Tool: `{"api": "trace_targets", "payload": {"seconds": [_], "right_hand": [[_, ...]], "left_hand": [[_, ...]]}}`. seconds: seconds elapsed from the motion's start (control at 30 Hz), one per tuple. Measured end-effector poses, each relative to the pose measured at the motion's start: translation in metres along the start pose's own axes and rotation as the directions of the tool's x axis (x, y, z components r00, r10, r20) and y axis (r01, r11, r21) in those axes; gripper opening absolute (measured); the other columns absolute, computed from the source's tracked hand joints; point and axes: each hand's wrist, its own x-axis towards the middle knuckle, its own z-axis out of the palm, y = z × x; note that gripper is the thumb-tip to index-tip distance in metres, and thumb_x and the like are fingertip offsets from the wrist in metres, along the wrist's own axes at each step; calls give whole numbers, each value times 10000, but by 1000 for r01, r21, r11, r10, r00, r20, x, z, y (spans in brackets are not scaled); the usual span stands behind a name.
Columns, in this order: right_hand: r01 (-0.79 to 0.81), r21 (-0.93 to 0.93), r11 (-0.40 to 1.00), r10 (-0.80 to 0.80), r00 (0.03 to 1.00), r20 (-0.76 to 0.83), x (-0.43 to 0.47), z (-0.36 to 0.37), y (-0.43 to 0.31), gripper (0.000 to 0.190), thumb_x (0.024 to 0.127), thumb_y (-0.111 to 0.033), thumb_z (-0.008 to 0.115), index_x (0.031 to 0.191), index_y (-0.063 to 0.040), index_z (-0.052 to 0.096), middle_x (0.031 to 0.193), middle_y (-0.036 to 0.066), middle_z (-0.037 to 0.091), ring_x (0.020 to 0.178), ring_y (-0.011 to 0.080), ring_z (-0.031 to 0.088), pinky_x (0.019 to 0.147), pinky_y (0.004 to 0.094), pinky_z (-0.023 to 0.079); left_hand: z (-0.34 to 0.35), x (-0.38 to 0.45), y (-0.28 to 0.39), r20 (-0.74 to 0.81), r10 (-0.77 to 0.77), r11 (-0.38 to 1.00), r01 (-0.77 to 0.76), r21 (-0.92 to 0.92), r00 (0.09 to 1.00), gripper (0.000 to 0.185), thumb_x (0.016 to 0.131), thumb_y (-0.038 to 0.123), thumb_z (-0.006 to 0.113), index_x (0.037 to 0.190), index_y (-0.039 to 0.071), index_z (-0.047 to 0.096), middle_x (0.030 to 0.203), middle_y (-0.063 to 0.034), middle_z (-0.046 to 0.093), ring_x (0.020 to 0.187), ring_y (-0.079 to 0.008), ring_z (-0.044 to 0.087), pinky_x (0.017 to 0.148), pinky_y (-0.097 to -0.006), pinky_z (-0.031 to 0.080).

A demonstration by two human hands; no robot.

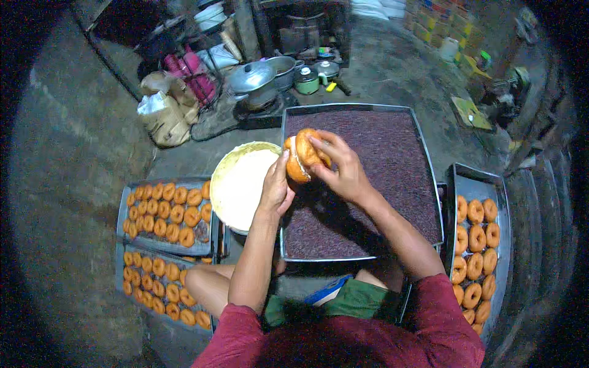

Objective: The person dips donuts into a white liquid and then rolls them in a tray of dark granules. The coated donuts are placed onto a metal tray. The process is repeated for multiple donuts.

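Both my hands hold ring doughnuts [299,158] pressed together above the left part of a metal tray, with a white layer between them. My left hand [276,188] grips them from the left, and my right hand [338,165] has its fingers around them from the right. Dark brown sprinkles [368,147] cover the bottom of the metal tray [349,106]. Left of it stands a round tub [221,177] of white cream [244,188]. How many doughnuts are in my hands I cannot tell exactly.
Metal trays of doughnuts lie at the left [163,209], the lower left [158,285] and the right [476,262]. Beyond the sprinkle tray are a lidded pot [252,78], a green pot [307,80] and a yellow object [331,87]. A brown paper bag [168,119] stands at the upper left.
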Motion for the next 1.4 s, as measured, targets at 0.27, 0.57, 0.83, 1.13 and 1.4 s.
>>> {"api": "trace_targets", "payload": {"seconds": [0.27,0.57,0.83,1.13,1.4], "right_hand": [[-277,-652,706,261,957,-124,-38,-121,145,345,747,-116,704,1081,-34,682,1158,187,657,1072,385,612,918,432,526],[-310,-439,843,347,938,4,-57,-176,175,232,811,-196,682,950,-16,726,903,210,709,815,337,701,741,424,540],[-809,129,573,819,559,-132,-167,-397,163,233,907,-256,552,991,-103,707,780,14,645,646,109,609,478,311,491],[-922,-227,314,830,383,-406,-240,-403,273,428,948,-412,584,1108,-26,673,863,111,712,747,241,693,653,418,598],[-608,670,426,843,535,-51,-238,-416,173,315,976,-246,567,1204,-42,640,1127,72,683,966,187,670,703,343,592]], "left_hand": [[88,42,-38,-29,121,802,-81,592,992,465,929,209,678,1298,-20,513,1169,-114,624,1049,-175,618,882,-306,529],[62,70,-143,729,-3,-301,-696,652,685,423,827,158,721,1211,4,635,1254,-233,586,1207,-413,550,1054,-459,432],[85,81,-120,521,-296,-138,-575,806,801,323,934,180,599,1229,65,664,1214,-213,643,1140,-347,620,962,-397,495],[267,88,-154,299,-501,602,79,794,812,314,983,232,565,1215,46,665,1043,-40,702,942,-175,653,819,-317,516],[332,128,-318,372,-794,608,622,494,481,349,989,122,510,1323,28,548,1238,-78,644,1097,-184,611,923,-370,525]]}}
